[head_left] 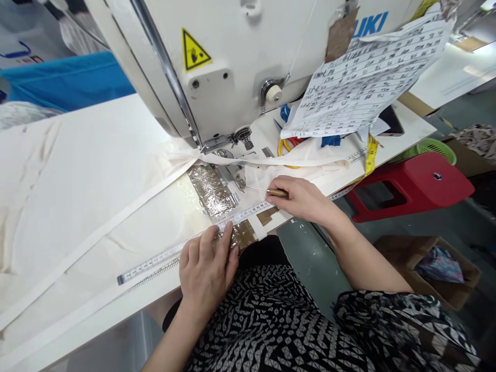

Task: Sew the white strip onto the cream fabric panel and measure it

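My right hand (pixel 300 196) is closed around the wooden handle of an awl (pixel 279 193). The awl's thin metal shaft points left, its tip near the presser foot (pixel 239 181) of a white sewing machine (pixel 232 62). Palm down at the table's front edge lies my left hand (pixel 207 263), fingers stretched out and fingertips on a white tape measure (pixel 170 252). That tape runs slantwise along the edge towards my right hand. A cream fabric strip (pixel 134 211) passes across the table and under the machine head, with more pale cloth around it.
A handwritten sheet (pixel 358 82) hangs from the machine, above yellow-handled scissors (pixel 284 146). A yellow tape measure (pixel 371 155) dangles at right. Beyond are a red stool (pixel 430 181), a green basket (pixel 437 149) and a cardboard box (pixel 411 256). Blue fabric (pixel 73 80) stands behind the table (pixel 104 119).
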{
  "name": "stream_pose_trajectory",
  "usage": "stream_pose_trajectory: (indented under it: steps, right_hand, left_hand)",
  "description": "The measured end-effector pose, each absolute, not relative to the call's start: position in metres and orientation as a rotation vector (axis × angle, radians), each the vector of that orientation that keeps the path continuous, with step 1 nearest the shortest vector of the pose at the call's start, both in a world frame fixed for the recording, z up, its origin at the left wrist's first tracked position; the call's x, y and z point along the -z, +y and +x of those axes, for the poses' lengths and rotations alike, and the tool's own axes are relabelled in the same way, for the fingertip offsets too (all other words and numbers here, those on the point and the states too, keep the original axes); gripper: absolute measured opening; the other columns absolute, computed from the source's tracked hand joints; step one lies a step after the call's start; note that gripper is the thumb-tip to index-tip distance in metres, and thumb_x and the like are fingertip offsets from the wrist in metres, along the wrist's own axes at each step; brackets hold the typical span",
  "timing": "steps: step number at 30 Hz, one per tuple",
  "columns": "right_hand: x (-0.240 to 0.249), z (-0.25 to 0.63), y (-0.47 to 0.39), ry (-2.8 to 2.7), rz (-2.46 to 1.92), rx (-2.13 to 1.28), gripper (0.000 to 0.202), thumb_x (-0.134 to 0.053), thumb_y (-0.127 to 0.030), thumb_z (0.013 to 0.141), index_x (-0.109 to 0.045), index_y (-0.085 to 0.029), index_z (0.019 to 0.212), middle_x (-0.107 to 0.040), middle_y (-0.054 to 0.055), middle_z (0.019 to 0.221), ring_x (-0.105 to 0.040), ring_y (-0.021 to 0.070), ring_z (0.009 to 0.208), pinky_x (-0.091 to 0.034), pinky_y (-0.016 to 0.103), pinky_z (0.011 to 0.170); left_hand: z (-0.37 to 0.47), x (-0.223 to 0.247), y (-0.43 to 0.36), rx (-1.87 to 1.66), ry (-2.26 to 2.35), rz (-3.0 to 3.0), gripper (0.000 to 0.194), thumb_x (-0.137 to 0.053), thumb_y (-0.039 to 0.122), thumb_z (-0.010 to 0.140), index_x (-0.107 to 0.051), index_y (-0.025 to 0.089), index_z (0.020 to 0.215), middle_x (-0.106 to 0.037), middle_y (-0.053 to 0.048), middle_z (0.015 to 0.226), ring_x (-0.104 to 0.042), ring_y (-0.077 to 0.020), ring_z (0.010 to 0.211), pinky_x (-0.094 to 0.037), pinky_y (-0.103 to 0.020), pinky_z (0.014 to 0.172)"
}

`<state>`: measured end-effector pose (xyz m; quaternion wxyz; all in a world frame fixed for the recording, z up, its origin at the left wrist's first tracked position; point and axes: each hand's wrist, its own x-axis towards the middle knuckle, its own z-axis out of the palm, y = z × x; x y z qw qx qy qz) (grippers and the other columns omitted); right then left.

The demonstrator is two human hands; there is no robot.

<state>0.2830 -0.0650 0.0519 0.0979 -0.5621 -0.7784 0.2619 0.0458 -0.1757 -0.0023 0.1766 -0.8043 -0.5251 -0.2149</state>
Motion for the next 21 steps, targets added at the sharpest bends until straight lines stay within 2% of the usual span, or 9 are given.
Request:
stream_pose_trajectory:
  steps: [16, 21]
  right_hand:
    - [-0.0517, 0.2835, -0.0645, -2.302, -1.661, -0.783, 0.014, -0.055, -0.031, 0.086, -0.051, -0.021, 0.078, -0.058, 0.002, 0.082, -0.051, 0.0174, 0.074, -0.031, 0.029, 0.063]
    - [-0.0486, 0.2826, -0.0633, -2.303, -1.638, -0.762, 0.014, -0.054, -0.031, 0.085, -0.05, -0.021, 0.077, -0.058, 0.002, 0.081, -0.05, 0.0173, 0.071, -0.031, 0.029, 0.062]
  left_hand:
    - [0.0454, 0.0027, -0.1765, 0.59, -1.501, -2.269, 0.038, -0.06, 0.029, 0.093, -0.062, 0.017, 0.129, -0.063, -0.012, 0.113, -0.051, -0.0236, 0.088, -0.039, -0.036, 0.083]
    - [0.0465, 0.0021, -0.1767, 0.607, -1.522, -2.266, 0.048, -0.058, 0.03, 0.094, -0.053, 0.022, 0.141, -0.063, -0.011, 0.114, -0.053, -0.0229, 0.089, -0.038, -0.036, 0.084]
